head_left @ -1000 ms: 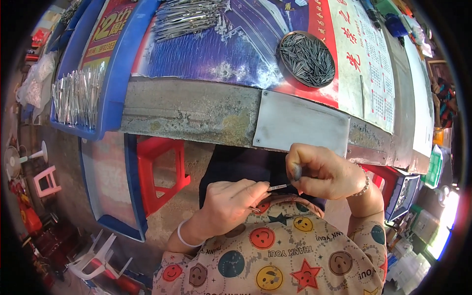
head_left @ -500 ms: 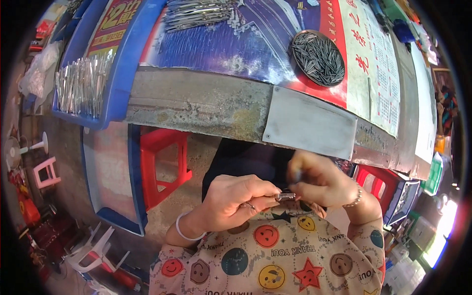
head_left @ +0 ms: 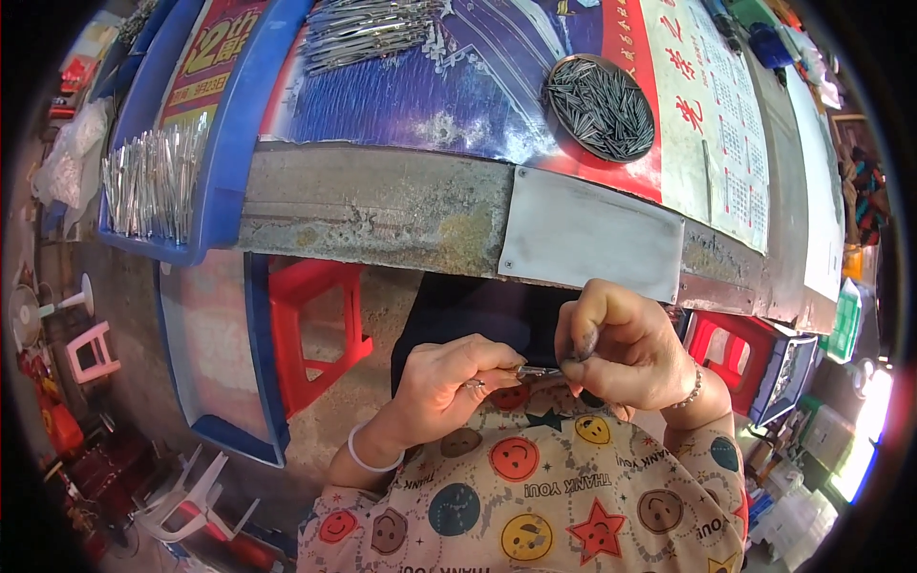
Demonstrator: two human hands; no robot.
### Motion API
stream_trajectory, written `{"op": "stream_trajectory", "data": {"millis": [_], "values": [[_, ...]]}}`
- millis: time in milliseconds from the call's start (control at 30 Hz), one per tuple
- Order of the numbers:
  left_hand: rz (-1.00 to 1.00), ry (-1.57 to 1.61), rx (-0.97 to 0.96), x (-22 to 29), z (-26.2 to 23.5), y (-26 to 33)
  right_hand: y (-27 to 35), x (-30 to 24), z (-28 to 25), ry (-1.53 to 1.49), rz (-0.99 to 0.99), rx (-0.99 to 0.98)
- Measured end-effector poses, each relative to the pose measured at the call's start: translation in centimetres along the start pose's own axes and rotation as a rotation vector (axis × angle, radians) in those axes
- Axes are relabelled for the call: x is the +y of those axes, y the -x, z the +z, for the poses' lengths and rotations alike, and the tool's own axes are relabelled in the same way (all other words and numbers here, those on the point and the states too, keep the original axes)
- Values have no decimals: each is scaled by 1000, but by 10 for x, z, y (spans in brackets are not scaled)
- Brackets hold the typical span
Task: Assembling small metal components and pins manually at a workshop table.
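A slim metal piece (head_left: pixel 541 371) was held between the two hands, short of the table's near edge and above the far part of a patterned apron (head_left: pixel 516 506). Its long axis ran left to right, almost level and roughly parallel to that edge; the fingers covered both ends, so which was the tip could not be told. The left hand (head_left: pixel 451 384) gripped the left end between thumb and fingers; the right hand (head_left: pixel 626 349) was closed, its thumb and forefinger pinching the right end.

Beyond the hands, a pale plate (head_left: pixel 590 236) covered part of the front of the table (head_left: pixel 368 205), lying between them and a round dish (head_left: pixel 567 145) filled with dark, pointed pieces. Farther left lay a pile of silver rods (head_left: pixel 368 33); at the far left, a blue tray (head_left: pixel 222 181) contained similar upright rods (head_left: pixel 153 186). A single thin rod (head_left: pixel 708 181) lay right of the dish. Below the table, to the left, stood a red stool (head_left: pixel 287 334) beside a blue-rimmed bin (head_left: pixel 258 334).
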State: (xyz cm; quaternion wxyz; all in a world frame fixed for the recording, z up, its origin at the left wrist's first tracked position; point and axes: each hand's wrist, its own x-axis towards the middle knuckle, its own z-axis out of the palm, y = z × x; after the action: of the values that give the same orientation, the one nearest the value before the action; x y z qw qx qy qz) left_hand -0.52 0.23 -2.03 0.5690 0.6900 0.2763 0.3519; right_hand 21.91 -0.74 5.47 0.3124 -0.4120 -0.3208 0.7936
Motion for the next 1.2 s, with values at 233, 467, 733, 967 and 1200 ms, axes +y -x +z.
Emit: {"op": "stream_trajectory", "data": {"millis": [233,467,733,967,1200], "values": [[6,11,-6,1,0,1,-1,-1,2,0,2,-12],[-19,25,-81,-3,0,6,-5,-2,-3,129,98,-44],[-74,-7,-238,-5,-2,9,-7,3,-8,692,-122,-220],[-57,-206,-152,8,-6,3,-13,7,-3,897,-420,-153],[-47,-227,25,15,-6,0,-1,23,-11,533,-239,110]]}}
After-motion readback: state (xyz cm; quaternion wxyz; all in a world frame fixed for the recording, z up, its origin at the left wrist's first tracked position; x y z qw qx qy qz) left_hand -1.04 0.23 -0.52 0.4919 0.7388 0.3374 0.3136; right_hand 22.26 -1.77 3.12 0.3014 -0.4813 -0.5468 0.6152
